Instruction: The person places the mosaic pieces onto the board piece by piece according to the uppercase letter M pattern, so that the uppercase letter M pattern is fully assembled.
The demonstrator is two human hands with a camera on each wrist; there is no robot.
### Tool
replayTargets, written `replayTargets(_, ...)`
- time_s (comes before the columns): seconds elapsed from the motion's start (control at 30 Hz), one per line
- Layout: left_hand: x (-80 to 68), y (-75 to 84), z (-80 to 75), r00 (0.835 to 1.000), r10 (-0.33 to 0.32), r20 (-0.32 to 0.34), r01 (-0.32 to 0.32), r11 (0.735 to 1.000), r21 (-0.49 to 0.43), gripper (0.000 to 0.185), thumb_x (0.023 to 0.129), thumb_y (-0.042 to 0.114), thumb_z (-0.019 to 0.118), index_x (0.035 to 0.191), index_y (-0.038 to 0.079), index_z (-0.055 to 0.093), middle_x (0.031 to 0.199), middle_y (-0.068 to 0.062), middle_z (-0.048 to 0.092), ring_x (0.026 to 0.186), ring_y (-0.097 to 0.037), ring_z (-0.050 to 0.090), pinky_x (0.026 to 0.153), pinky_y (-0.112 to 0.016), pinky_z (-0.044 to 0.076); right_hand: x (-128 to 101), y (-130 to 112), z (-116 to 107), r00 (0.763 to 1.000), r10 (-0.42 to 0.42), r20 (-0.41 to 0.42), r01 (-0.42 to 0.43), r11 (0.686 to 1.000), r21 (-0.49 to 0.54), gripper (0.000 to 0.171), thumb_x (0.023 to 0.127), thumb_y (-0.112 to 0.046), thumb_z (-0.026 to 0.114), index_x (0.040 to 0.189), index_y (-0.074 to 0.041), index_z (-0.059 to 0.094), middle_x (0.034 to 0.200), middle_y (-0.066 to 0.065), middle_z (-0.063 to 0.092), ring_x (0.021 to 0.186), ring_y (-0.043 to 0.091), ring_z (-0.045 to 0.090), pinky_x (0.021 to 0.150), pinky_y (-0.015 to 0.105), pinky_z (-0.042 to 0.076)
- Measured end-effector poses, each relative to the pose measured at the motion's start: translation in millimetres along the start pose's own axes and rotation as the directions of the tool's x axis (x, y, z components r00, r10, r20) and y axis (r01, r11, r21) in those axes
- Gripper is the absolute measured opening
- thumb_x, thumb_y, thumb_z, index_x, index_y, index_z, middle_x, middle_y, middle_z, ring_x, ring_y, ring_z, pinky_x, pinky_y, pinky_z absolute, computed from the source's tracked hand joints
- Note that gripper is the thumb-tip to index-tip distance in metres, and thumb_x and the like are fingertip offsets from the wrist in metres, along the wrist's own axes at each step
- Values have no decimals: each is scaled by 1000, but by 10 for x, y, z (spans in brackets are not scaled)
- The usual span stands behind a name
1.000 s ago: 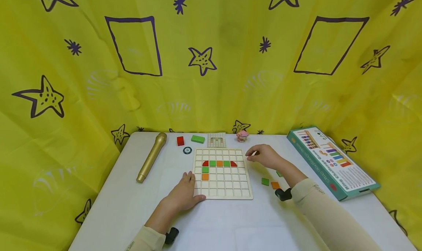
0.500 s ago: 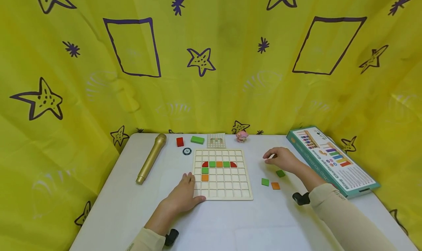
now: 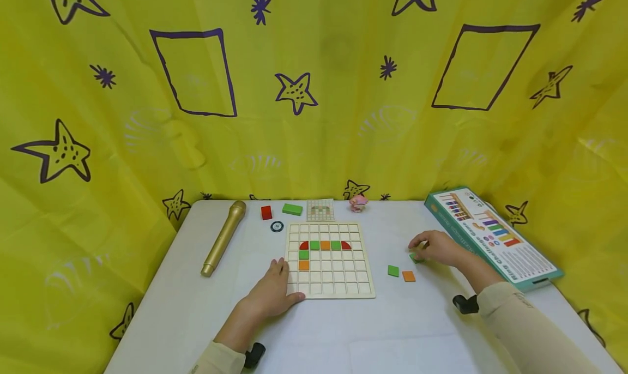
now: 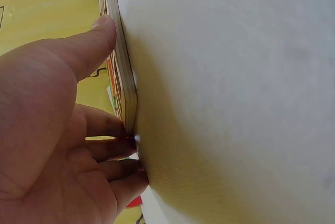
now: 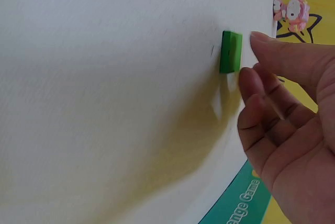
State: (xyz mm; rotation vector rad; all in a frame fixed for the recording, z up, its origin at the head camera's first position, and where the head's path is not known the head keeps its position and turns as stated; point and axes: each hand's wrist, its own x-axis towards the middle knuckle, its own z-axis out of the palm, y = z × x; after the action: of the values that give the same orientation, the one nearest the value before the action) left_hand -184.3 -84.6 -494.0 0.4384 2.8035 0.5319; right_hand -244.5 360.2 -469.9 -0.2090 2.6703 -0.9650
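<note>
Where the right hand [image 3: 438,247] curls low over the white table [image 3: 343,330], half-hidden in the head view: a small green tile [image 5: 230,52], lying flat near the teal game box [image 3: 490,239], fingertips [image 5: 250,80] right beside it and thumb just above, contact or pinch impossible to tell. Over at the wooden grid board [image 3: 330,259], pressed flat against its near-left corner: the left hand [image 3: 271,295], fingers straight, thumb along the edge, holding nothing. Scattered around: a green square [image 3: 393,270] and an orange square [image 3: 409,276] between board and right hand, a gold microphone [image 3: 223,237], a red block [image 3: 266,212], a green block [image 3: 292,209], a pattern card [image 3: 320,210] and a pink figurine [image 3: 358,202] toward the back edge.
</note>
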Motion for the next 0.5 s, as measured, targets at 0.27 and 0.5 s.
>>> replayTargets(0.27,11,-13,17,1000,-1,6,1,1000,-7,96,89,49,73,151,-11,32,160,-26,26,149,-42,20,116,-52,30,-36,111,10,999,38,32,-38,999,-7,24,86,-5,76,110,-4,74,103,7,67,85,23,56,73,35,50)
replayTargets(0.5,10,-18,22,1000,9,-2,-9,1000,-13,95,89,48,73,151,-12,32,160,-27,26,149,-43,21,116,-53,30,-43,131,16,999,10,40,-9,1000,-24,22,89,-5,73,111,-3,74,107,7,68,89,22,56,77,35,50)
